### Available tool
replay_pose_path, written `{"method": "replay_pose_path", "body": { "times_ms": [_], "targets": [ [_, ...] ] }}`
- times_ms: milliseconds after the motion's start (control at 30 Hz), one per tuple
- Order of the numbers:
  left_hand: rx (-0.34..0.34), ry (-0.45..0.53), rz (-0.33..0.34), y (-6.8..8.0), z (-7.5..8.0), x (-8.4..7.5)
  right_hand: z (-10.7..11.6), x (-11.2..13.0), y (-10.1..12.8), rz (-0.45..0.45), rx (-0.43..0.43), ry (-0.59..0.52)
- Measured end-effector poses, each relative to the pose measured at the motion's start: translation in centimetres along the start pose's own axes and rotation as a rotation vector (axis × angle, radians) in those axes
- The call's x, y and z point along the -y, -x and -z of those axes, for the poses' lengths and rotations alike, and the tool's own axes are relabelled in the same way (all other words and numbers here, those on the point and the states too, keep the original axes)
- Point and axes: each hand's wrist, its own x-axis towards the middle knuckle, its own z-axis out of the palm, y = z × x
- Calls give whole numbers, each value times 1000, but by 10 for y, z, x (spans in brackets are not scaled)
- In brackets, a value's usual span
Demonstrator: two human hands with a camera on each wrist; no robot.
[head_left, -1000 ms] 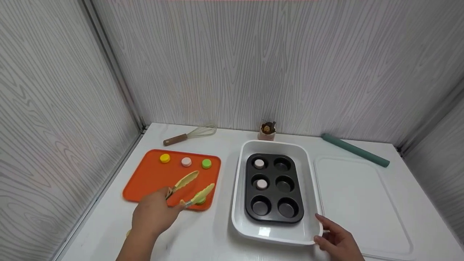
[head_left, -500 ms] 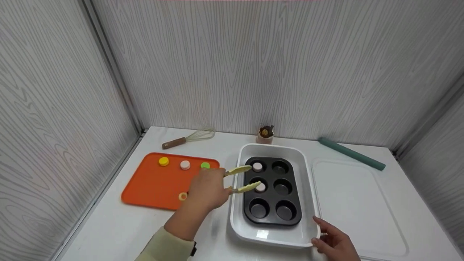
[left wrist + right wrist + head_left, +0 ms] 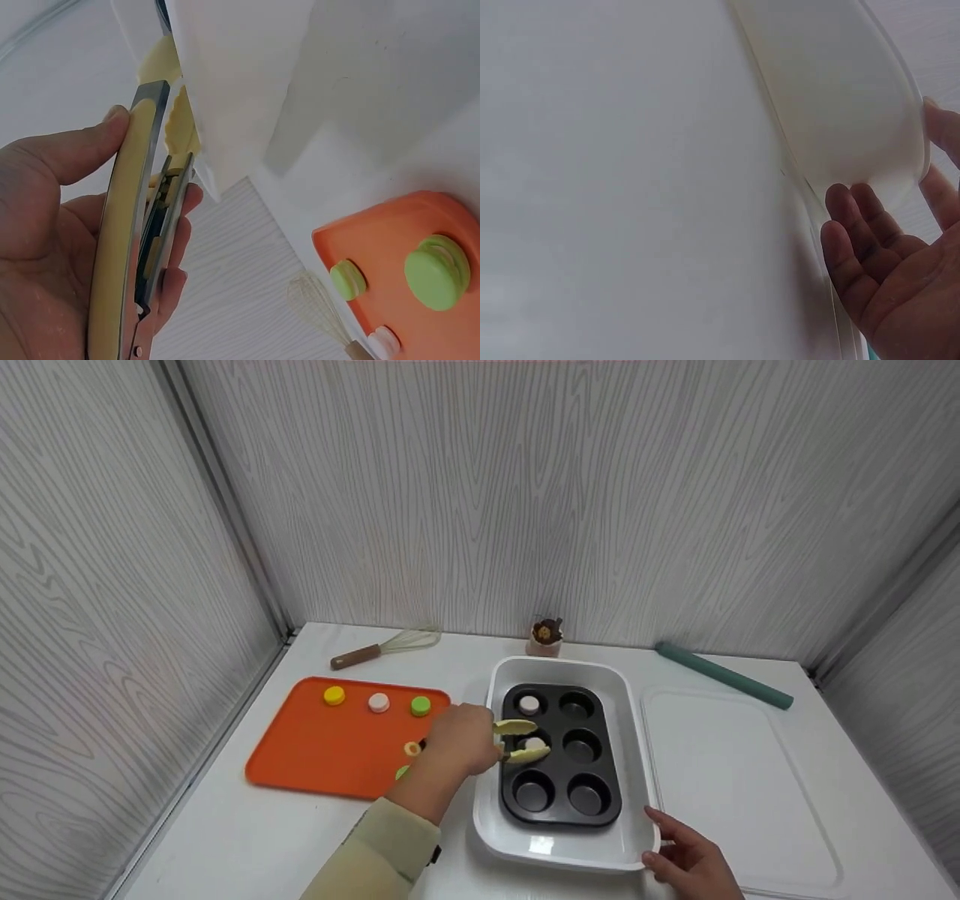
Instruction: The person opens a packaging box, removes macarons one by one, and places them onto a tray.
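Observation:
My left hand (image 3: 459, 741) grips yellow-tipped tongs (image 3: 124, 225) and has them over the white bin's left rim. The tips stand apart over the middle-left cup of the black muffin pan (image 3: 553, 771), with a pale pink macaron (image 3: 534, 743) between them. Another pale pink macaron (image 3: 529, 705) sits in the far-left cup; the remaining cups hold nothing. The pan lies inside the deep white bin (image 3: 570, 864). At the bin's near right corner my right hand (image 3: 694, 861) pinches the rim, thumb and forefinger (image 3: 939, 199) on either side of it.
The orange tray (image 3: 300, 750) at the left bears yellow (image 3: 334, 695), pink (image 3: 379, 703) and green (image 3: 421, 706) macarons, and another green one partly hidden by my left arm. A whisk (image 3: 386, 647), small plant pot (image 3: 544, 639) and green rolling pin (image 3: 724, 675) lie behind. A white board (image 3: 735, 787) is right.
My left hand has carried the tongs from the orange tray rightward over the muffin pan, and the tips have come closer together around the middle-left macaron. The right hand stays at the bin's corner.

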Motion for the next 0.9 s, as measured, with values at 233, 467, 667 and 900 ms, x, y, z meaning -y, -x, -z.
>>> {"method": "replay_pose_path", "body": {
  "times_ms": [233, 467, 667, 900],
  "targets": [
    [59, -49, 39, -12, 2, -12, -1, 0, 0, -36, -11, -8],
    [146, -135, 45, -26, 10, -26, 0, 0, 0, -38, 0, -15],
    [149, -200, 20, -25, 11, -36, -2, -1, 0, -15, 2, -25],
    [75, -201, 11, -13, 0, -31, -2, -1, 0, -29, -3, -22]
  ]
}}
